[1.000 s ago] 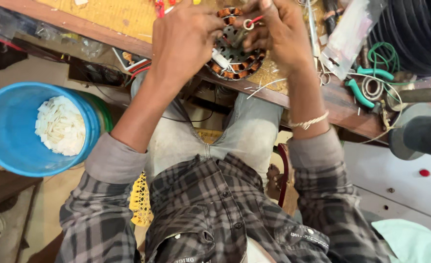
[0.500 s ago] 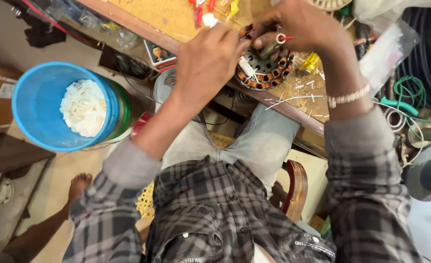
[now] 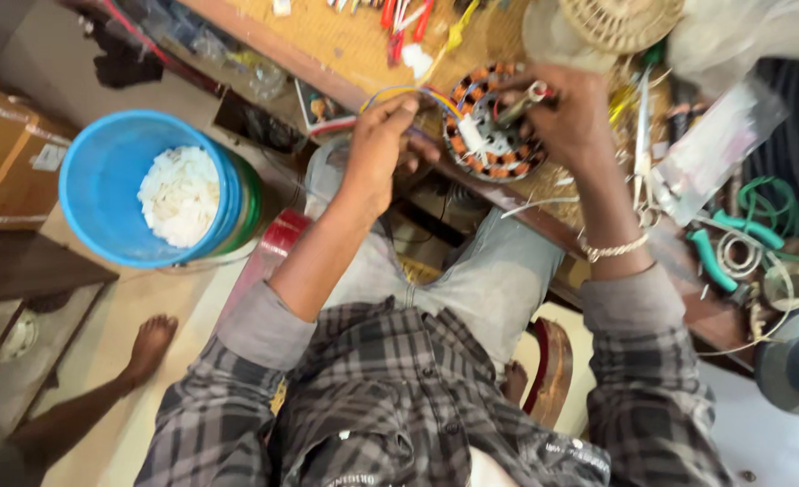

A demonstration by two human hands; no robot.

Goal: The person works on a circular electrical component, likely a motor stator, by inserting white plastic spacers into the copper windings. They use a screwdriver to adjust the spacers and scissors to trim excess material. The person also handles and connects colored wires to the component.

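Observation:
A round motor stator (image 3: pixel 492 135) with copper coil windings lies at the workbench edge. My left hand (image 3: pixel 379 144) pinches thin coloured wires (image 3: pixel 417 91) that run from the stator. My right hand (image 3: pixel 566 117) rests over the stator's right side and grips a small tool with a white tip (image 3: pixel 521 101) pointed at the windings. White connector pieces sit on the stator's centre.
A blue bucket (image 3: pixel 101 185) with white scraps stands on the floor at left, cardboard boxes (image 3: pixel 7 158) beyond it. Green-handled pliers (image 3: pixel 720 261), wire loops and a plastic bag (image 3: pixel 711 149) crowd the bench at right. Another person's bare foot (image 3: pixel 147 347) is at lower left.
The view has swung to the right and down, so the bucket and floor show more. My left hand has pulled away from the stator to its left, drawing the wires out.

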